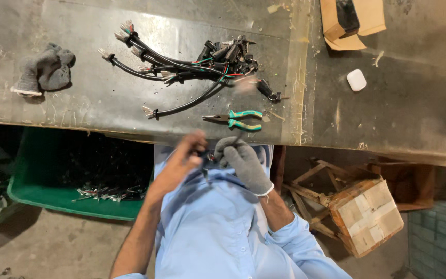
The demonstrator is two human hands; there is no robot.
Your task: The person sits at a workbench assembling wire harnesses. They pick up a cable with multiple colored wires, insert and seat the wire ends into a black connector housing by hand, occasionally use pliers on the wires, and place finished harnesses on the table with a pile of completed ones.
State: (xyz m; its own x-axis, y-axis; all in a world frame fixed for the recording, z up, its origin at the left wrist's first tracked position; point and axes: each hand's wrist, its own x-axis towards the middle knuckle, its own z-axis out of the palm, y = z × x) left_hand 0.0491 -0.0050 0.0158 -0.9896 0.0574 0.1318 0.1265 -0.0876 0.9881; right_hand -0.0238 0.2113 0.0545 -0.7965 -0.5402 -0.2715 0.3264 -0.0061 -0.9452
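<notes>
Head view: pliers (235,120) lengthwise left-right, tips left.

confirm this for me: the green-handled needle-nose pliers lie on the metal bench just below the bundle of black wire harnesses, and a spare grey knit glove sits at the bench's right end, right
Not quite. In the head view the spare grey knit glove sits at the left end of the metal bench, not the right. The rest holds: the green-handled needle-nose pliers lie just below the bundle of black wire harnesses.

Metal bench (104,103): wire bundle (192,64), pliers (236,120), grey glove (45,70), white case (356,80).
</notes>
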